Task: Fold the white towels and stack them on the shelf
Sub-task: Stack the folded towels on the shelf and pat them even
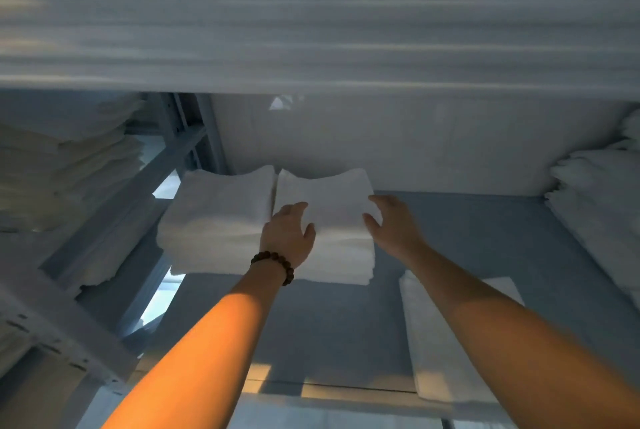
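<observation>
Two stacks of folded white towels stand side by side on the blue-grey shelf board [467, 241]: a left stack [218, 217] and a right stack [334, 207]. My left hand [289, 233], with a bead bracelet on the wrist, rests on the front left of the right stack's top towel. My right hand [394, 221] touches its right edge. The fingers of both hands are spread and grip nothing. A single flat folded towel [436, 352] lies on the shelf, partly under my right forearm.
The shelf above, blurred and packed with white linen [318, 13], hangs low over the stacks. More piled towels sit at the right edge [602, 207] and on the neighbouring rack at the left [65, 169]. A metal upright [86, 345] stands at the lower left.
</observation>
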A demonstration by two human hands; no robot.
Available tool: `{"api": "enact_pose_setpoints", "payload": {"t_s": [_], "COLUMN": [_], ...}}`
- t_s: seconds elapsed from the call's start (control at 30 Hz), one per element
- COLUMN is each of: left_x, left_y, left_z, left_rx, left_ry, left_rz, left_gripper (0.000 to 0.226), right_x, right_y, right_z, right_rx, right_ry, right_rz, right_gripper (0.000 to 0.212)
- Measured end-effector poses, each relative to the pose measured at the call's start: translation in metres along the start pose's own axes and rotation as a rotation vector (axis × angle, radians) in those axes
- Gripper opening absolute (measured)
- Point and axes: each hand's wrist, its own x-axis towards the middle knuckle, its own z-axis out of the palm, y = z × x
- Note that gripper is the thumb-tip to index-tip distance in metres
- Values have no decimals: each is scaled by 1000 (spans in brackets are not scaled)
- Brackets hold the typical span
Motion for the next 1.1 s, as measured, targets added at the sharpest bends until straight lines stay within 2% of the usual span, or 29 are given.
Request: {"api": "enact_pose_setpoints", "payload": {"t_s": [0.4, 0.73, 0.93, 1.1], "left_x": [-53, -65, -86, -93], "left_y": [51, 153, 193, 200], "left_z": [57, 136, 179, 200], "left_rx": [-131, -163, -192, -97], "left_ry": [-101, -135, -112, -134], "left_rz": [27, 17, -69, -137], "left_gripper": [49, 48, 46, 46], "right_x": [-90, -119, -135, -142], "right_y": [61, 172, 244, 275], "right_z": [-13, -73, -98, -98], "right_rx": [-9, -43, -90, -129], "right_ry": [53, 54, -64, -135], "right_rz": [133, 155, 160, 150], "right_gripper": [45, 43, 47, 47]}}
